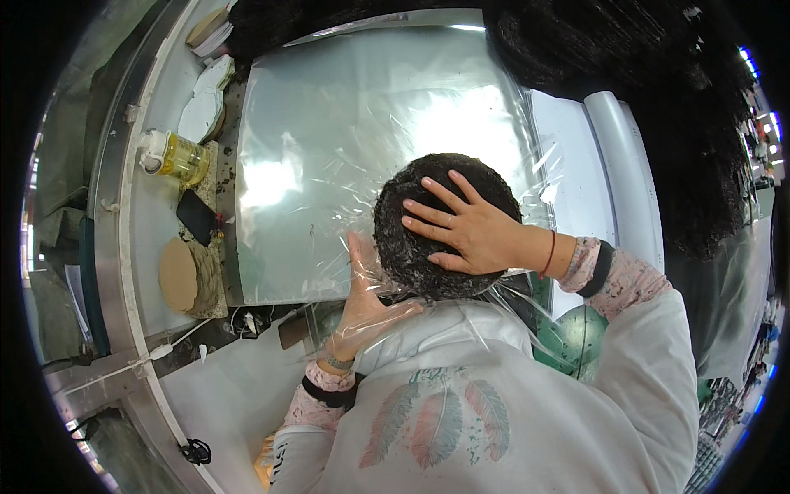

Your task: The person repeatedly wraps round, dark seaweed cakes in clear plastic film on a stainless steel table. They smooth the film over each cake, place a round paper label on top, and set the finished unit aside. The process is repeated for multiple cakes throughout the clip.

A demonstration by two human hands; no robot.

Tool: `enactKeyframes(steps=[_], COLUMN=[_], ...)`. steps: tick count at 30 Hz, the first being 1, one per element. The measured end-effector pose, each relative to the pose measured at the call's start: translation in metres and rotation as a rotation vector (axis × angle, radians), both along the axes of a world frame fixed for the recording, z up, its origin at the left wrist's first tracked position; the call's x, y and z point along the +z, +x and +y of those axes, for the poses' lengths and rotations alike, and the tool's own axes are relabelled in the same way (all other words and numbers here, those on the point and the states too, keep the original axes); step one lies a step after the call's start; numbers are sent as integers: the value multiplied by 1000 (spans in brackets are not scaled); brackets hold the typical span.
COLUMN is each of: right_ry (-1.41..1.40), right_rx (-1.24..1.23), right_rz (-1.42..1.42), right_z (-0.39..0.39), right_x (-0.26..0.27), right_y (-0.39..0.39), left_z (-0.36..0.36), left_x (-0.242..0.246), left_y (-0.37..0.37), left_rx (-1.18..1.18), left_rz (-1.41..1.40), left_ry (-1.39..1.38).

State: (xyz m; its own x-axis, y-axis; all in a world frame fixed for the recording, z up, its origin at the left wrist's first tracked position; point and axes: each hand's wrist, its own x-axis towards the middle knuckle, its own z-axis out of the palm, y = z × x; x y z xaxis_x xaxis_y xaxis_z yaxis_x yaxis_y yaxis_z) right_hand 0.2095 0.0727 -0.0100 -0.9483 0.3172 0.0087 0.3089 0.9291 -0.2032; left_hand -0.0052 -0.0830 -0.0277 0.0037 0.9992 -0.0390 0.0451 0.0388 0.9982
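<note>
A thick round dark cake of rough, fibrous material (407,259) sits at the front edge of the worktop, on or within thin clear plastic film (537,191). My right hand (466,231) rests flat on top of it, fingers spread. Left of the cake, my left hand (364,296) is seen through the film, thumb and fingers wide apart. Its palm faces the cake's side, and whether it touches the cake I cannot tell. Under both lies a broad stack of clear plastic sheets (308,228) with bright glare on it.
Along the left stand a bottle of yellow liquid (185,160), a black phone (196,217), a stack of round cardboard discs (179,275) and white paper pieces (202,114). To the right lies a white roll (623,167). Heaps of black fibrous material (586,49) border the far side.
</note>
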Motion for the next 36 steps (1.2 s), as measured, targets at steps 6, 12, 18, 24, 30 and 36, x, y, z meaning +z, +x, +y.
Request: enactKeyframes(steps=[6, 12, 18, 24, 30, 36], right_ry=[27, -84, -492, -870, -328, 2], right_rx=[-18, -6, 28, -317, -421, -442], right_rz=[62, 87, 157, 92, 66, 361], right_z=[-3, 3, 18, -67, -144, -43], right_x=[-6, -7, 10, 189, 83, 28], right_y=[-2, 1, 13, 138, 118, 18], left_z=[55, 77, 84, 82, 82, 79], left_x=[13, 40, 27, 23, 23, 27], left_y=[7, 22, 30, 29, 32, 18], left_rx=[-21, -66, -15, -73, -165, -232], left_rz=[645, 878, 959, 946, 971, 882], left_ry=[433, 519, 541, 441, 386, 410])
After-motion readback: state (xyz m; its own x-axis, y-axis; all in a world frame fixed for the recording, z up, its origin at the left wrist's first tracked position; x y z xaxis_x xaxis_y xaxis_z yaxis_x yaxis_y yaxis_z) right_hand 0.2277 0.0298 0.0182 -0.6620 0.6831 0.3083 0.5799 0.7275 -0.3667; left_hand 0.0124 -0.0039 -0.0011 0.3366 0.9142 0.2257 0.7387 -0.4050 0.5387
